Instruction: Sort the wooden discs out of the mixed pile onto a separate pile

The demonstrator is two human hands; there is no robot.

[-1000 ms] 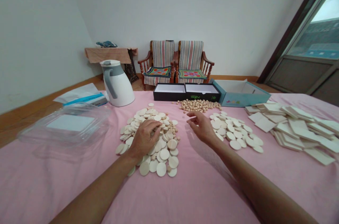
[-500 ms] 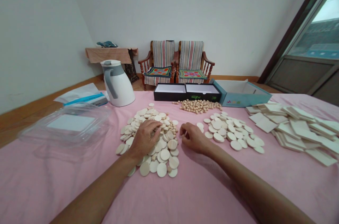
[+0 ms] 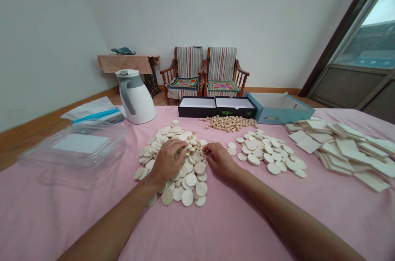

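Note:
My left hand (image 3: 166,161) lies on a large pile of pale wooden discs (image 3: 185,178) in the middle of the pink tablecloth (image 3: 216,220), fingers curled down among the discs. At the pile's right edge my right hand (image 3: 219,159) rests with its fingertips pinched at the discs; what they hold is hidden. A second, smaller pile of discs (image 3: 268,154) spreads to the right of my right hand. Small wooden beads (image 3: 228,123) lie in a heap behind both piles.
A white jug (image 3: 135,96) and a clear plastic container (image 3: 77,150) stand at the left. A black box (image 3: 217,107) and a teal box (image 3: 279,110) sit at the back. Square wooden tiles (image 3: 348,145) are heaped on the right. Two striped chairs stand beyond.
My right hand has drawn back from near the bead heap and smaller disc pile, moving left to the edge of the large disc pile. My left hand has stayed on the pile.

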